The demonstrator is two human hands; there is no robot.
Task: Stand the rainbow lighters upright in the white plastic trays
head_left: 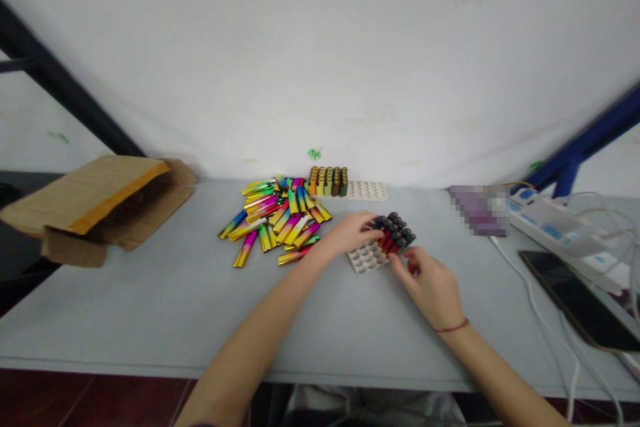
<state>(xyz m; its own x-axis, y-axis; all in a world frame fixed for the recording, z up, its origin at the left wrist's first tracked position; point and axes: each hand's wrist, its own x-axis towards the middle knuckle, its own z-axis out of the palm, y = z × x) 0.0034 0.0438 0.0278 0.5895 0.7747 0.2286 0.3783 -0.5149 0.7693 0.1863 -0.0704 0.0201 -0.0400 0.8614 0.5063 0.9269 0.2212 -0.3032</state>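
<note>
Several black-topped red lighters [395, 233] stand upright together at the right part of a white holed tray [367, 259], whose left part shows bare holes. My left hand [354, 232] reaches over the tray's back left, its fingertips closed at the left side of the lighters; what they pinch is too small to make out. At the front right of the group is my right hand [433, 283], thumb near the lighters' lower ends and fingers curled. Whether it grips one is hidden. Left of my left hand lies a loose pile of shiny multicoloured lighters [280, 213].
Near the wall, a block of upright lighters [328, 181] stands beside another white holed tray [367, 191]. An open cardboard box [110, 193] lies at the left. On the right are a phone [583, 297], a power strip [565, 233], white cables and a pixelated purple item [477, 209].
</note>
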